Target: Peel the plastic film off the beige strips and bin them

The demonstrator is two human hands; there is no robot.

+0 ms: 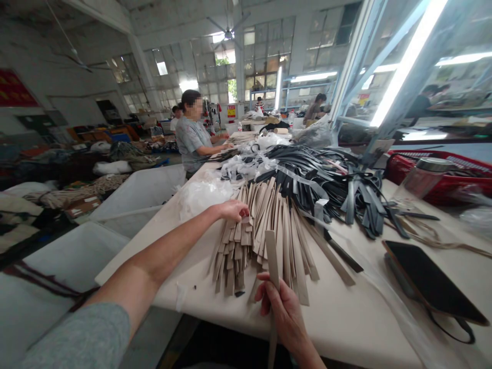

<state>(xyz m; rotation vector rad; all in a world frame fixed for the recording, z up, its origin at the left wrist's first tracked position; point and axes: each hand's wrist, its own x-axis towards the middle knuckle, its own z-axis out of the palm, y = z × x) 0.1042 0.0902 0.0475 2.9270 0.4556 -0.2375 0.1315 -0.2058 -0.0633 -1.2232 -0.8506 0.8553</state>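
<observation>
Beige strips [284, 230] lie in a fanned pile on the pale table, their ends toward me. My left hand [233, 210] reaches over the left part of this pile, fingers curled at the end of a strip; whether it pinches one is too small to tell. In front of the pile, near the table's front edge, my right hand [280, 302] is closed around a single beige strip [271, 256]. That strip stands upright, its top end above my fingers and its lower end hanging below my hand.
Behind the pile lie black strips [315, 169] and clear plastic [203, 197]. At right are a dark tablet [434, 279], a jar [423, 177] and a red basket [469, 174]. White bins [142, 189] stand at left. A person [192, 133] works farther back.
</observation>
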